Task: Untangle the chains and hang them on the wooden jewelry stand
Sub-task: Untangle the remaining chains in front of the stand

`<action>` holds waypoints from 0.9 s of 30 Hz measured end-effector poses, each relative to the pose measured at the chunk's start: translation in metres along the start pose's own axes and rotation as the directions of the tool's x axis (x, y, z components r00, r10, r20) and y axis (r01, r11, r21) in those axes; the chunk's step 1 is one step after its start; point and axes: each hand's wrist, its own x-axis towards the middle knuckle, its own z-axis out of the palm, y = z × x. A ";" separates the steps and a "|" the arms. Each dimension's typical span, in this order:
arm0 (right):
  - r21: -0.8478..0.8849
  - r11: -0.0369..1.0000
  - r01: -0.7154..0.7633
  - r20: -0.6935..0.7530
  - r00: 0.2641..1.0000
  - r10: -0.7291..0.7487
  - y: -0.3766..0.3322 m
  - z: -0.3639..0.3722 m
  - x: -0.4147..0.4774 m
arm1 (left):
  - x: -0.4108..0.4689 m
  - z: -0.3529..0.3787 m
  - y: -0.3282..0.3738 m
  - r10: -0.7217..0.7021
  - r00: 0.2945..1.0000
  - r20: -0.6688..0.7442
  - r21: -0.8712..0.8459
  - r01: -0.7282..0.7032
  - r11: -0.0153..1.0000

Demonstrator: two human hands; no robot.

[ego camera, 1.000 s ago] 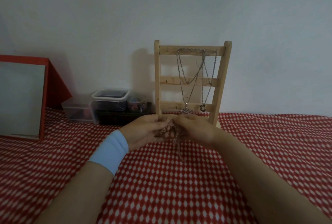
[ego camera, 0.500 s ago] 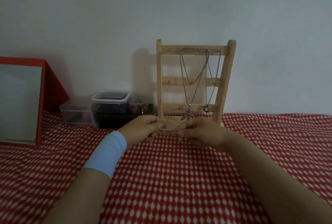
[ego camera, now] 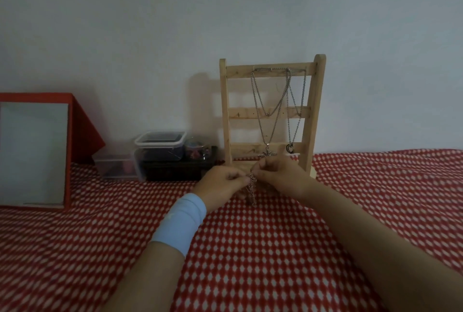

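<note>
While left hand [ego camera: 220, 184] and right hand [ego camera: 281, 176] pinch it, chain [ego camera: 252, 192] hangs below fingers [ego camera: 261, 174].

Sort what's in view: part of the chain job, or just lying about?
Job: tangled chain, pinched by left hand and right hand; wooden jewelry stand; chains hanging on it.
Lying about: red-framed panel; clear plastic tubs; black tray.

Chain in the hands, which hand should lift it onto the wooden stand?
Probably the right hand: it pinches the chain directly in front of the wooden stand, while the left hand sits nearer its left edge.
</note>
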 end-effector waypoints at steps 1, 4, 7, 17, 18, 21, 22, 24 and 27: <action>-0.023 1.000 0.000 -0.018 1.000 -0.001 0.000 0.001 0.000 | -0.001 0.001 0.001 0.006 1.000 -0.018 -0.001 -0.006 1.000; -0.005 0.999 -0.045 0.039 0.998 0.045 -0.010 -0.006 -0.002 | -0.004 -0.002 0.006 0.023 0.998 -0.060 -0.024 -0.024 0.999; 0.010 0.998 -0.058 0.143 0.988 0.056 -0.025 -0.018 -0.003 | -0.005 -0.008 0.016 0.040 0.997 -0.067 -0.022 -0.042 0.999; 0.067 0.967 -0.248 0.324 0.922 0.214 -0.033 -0.048 0.012 | 0.013 -0.031 0.028 -0.013 0.997 -0.073 0.193 0.027 0.981; 0.039 0.970 -0.242 0.337 0.917 0.215 -0.032 -0.048 0.014 | 0.015 -0.032 0.027 -0.013 0.996 -0.091 0.175 0.029 0.984; 0.055 0.988 -0.147 0.271 0.954 0.127 -0.028 -0.044 0.021 | 0.021 -0.031 0.020 0.018 0.994 -0.107 0.095 -0.008 0.995; 0.083 0.991 -0.109 0.260 0.962 0.083 -0.026 -0.042 0.024 | 0.022 -0.029 0.019 0.040 0.995 -0.097 0.089 -0.032 0.996; 0.094 0.993 -0.068 0.310 0.950 0.035 -0.023 -0.034 0.027 | 0.024 -0.025 0.017 0.102 0.991 -0.091 0.122 -0.090 0.988; 0.028 0.999 -0.025 0.298 0.954 0.016 -0.020 -0.023 0.030 | 0.026 -0.022 0.015 0.179 0.979 -0.100 0.206 -0.155 0.966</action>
